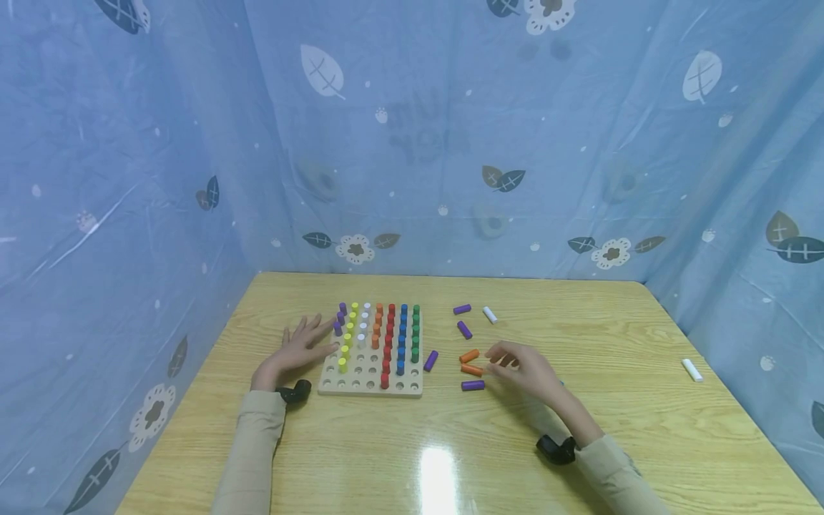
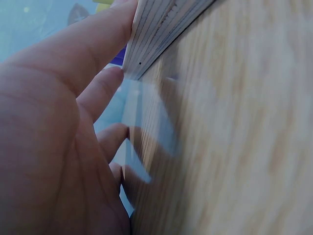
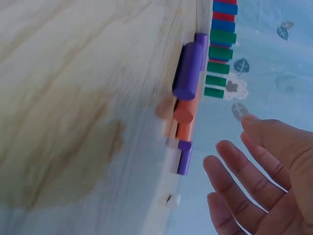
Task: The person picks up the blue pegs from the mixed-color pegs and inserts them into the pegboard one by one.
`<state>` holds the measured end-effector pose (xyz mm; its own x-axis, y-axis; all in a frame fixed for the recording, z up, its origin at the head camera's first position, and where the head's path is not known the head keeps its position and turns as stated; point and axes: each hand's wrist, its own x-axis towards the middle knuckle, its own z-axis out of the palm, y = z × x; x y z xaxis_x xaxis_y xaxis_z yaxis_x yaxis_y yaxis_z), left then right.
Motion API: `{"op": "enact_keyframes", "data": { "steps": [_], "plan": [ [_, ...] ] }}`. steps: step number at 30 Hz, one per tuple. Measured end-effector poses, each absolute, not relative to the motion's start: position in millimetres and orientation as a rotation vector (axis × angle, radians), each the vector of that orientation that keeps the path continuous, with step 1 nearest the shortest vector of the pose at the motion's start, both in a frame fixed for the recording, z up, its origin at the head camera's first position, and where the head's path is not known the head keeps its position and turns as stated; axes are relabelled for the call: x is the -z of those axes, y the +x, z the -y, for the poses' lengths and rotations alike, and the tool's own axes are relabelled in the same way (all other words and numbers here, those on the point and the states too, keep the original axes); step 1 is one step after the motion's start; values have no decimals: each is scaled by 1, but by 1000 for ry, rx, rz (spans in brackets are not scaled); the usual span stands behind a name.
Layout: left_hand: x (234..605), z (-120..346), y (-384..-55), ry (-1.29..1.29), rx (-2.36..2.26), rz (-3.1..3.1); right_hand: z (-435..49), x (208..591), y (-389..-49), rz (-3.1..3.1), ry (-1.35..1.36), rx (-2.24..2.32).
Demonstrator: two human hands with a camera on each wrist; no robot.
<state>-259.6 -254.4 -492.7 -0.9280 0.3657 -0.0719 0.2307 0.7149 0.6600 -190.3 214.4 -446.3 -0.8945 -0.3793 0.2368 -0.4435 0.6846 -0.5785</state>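
A wooden pegboard (image 1: 362, 391) holds rows of purple, yellow, white, orange, red, blue and green pegs, with bare holes toward its front. My left hand (image 1: 300, 350) rests along the board's left side, fingers spread; in the left wrist view, thumb and index finger reach the board's edge (image 2: 161, 29). Over the table to the right of the board is my right hand (image 1: 524, 370), loosely curved and holding nothing. Its fingertips are beside two loose orange pegs (image 1: 472, 370). A purple peg (image 1: 473, 385) lies just in front of them. In the right wrist view, the fingers (image 3: 239, 191) are apart from the pegs.
More purple pegs (image 1: 465, 330) and a white peg (image 1: 490, 315) lie loose right of the board. Another white peg (image 1: 692, 370) is near the table's right edge. Something small and blue (image 1: 562, 383) peeks out behind my right hand. Blue patterned curtains (image 1: 425, 143) enclose the table.
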Motion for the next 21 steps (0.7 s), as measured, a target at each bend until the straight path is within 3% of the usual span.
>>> {"op": "enact_keyframes", "data": {
  "steps": [21],
  "plan": [
    [491, 253, -258, 474, -1007, -2724, -255, 452, -179, 2778, 587, -930]
  ]
}}
